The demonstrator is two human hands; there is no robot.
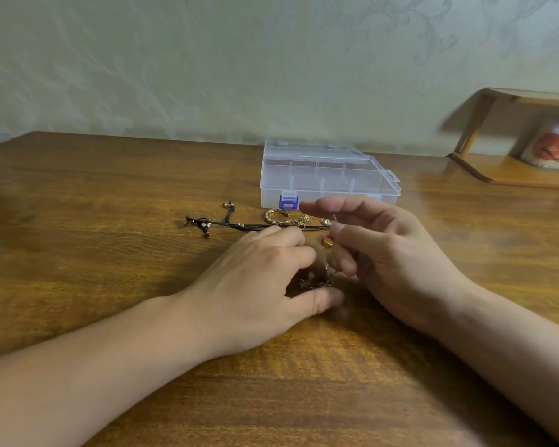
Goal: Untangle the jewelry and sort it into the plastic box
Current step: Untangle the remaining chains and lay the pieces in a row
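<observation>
On the wooden table [110, 240], toward the left, a black cord necklace [226, 224] with small beads lies stretched out, its loose ends splayed and its right end running into the tangle of jewelry. Next along, a gold bangle [276, 216] sits on the cord just in front of the plastic box [328, 175], with a fine gold chain [305, 219] bunched beside it. That clear box stands closed, a blue latch on its near wall, dividers showing through the lid. Nearer the person, the left hand [265, 279] rests palm down on the wood, fingers curled, thumb and fingertips closing on a small dark clump of chain [315, 283]. Just right of it, a small red and gold ring [327, 241] lies between the two hands. The right hand [384, 250] is raised slightly, thumb and forefinger pinching a thin silvery chain [335, 218] that hangs down toward the clump; whether they are one piece I cannot tell. Far right, a wooden shelf [504, 169] holds a blurred white object with a red pattern [554, 150].
</observation>
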